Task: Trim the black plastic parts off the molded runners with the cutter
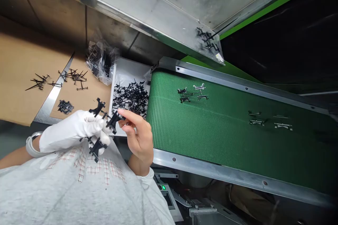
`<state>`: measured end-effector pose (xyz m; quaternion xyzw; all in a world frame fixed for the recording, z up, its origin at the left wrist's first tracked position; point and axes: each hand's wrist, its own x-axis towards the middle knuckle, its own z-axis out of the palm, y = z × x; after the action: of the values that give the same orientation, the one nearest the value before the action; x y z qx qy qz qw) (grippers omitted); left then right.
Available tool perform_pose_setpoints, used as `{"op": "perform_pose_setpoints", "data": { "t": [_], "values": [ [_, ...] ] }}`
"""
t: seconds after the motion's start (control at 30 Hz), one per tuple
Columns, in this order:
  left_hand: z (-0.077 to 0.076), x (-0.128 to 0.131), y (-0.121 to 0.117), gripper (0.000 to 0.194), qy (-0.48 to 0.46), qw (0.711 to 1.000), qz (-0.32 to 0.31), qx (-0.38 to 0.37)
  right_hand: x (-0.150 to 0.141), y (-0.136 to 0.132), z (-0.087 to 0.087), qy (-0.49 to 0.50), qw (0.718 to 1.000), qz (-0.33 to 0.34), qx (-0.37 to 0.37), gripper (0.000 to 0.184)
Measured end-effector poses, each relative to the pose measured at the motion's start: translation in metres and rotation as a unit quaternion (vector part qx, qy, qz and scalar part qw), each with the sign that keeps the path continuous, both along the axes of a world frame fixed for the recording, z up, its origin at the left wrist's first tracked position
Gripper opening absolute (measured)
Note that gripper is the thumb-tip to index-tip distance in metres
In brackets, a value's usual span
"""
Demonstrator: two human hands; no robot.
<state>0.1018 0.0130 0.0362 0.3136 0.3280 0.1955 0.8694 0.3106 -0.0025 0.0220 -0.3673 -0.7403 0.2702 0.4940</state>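
Observation:
My left hand (76,128), in a white glove, is closed round the middle of a black plastic sprue with molded parts (97,147). The piece is held up in front of my chest, its dark brackets sticking out above and below the glove. My bare right hand (138,137) touches the bracket at the upper right of the piece, with its index finger on top and the thumb bent below. Whether its fingers pinch something small is hard to see. Just behind the hands, a white tray (112,100) holds a heap of black sprue scraps (132,96).
On my right a green conveyor belt (190,130) carries sprues with brackets (194,93). Cardboard (18,59) on the left bears loose black sprues (75,75) and a small pile of parts (65,106). A clear plastic bag (100,61) stands behind. Overhead, a metal shelf (158,14) juts out.

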Motion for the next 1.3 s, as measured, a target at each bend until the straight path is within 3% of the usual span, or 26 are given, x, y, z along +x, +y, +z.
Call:
{"op": "perform_pose_setpoints", "data": {
  "t": [0.17, 0.43, 0.7, 1.03, 1.2, 1.3],
  "values": [
    [-0.005, -0.004, -0.001, 0.048, -0.016, 1.000, -0.018, -0.004, -0.003, 0.001, 0.000, 0.012, 1.000, -0.003, 0.002, 0.032],
    [0.002, -0.005, -0.001, 0.049, 0.008, 1.000, -0.018, -0.017, -0.006, 0.002, 0.001, 0.038, 0.999, 0.015, 0.011, 0.030],
    [-0.007, -0.010, -0.004, 0.050, -0.009, 0.999, -0.039, -0.018, -0.008, 0.002, 0.000, 0.052, 0.999, 0.006, 0.011, 0.030],
    [0.011, -0.005, -0.002, 0.054, 0.047, 0.998, -0.014, -0.038, -0.008, 0.002, 0.000, 0.042, 0.998, -0.016, 0.033, 0.025],
    [0.015, -0.005, 0.000, 0.060, 0.085, 0.995, -0.050, -0.004, -0.005, 0.000, 0.002, 0.055, 0.995, -0.074, 0.025, 0.025],
    [0.015, -0.005, 0.001, 0.055, 0.067, 0.997, -0.020, -0.028, -0.004, -0.004, 0.002, 0.044, 0.997, -0.055, 0.022, 0.028]
  ]
}}
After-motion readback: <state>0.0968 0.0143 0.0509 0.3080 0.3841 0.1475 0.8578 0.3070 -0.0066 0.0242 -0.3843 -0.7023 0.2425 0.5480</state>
